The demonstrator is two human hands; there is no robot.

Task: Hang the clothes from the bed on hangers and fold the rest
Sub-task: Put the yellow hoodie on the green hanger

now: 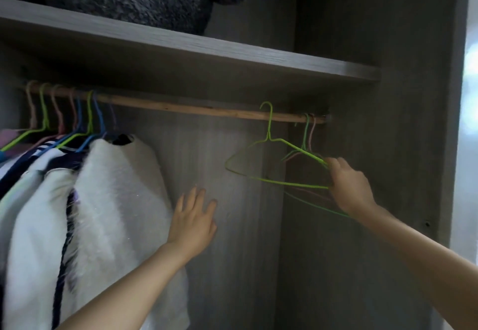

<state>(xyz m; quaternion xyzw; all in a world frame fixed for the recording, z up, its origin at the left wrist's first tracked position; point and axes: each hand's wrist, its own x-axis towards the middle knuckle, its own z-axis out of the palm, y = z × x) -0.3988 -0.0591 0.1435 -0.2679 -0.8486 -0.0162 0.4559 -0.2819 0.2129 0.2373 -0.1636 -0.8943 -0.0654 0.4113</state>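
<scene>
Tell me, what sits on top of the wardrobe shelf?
A fluffy grey-and-white plush lies on the shelf. Its upper part runs out of view, and whatever lies behind it is covered.

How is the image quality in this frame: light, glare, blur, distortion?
Head view: dim light inside the wardrobe; blown-out glare down the right edge; shelf bows slightly from the wide lens; hanger hooks at far left smear soft; right hand gripping the green hanger is fairly sharp.
</scene>
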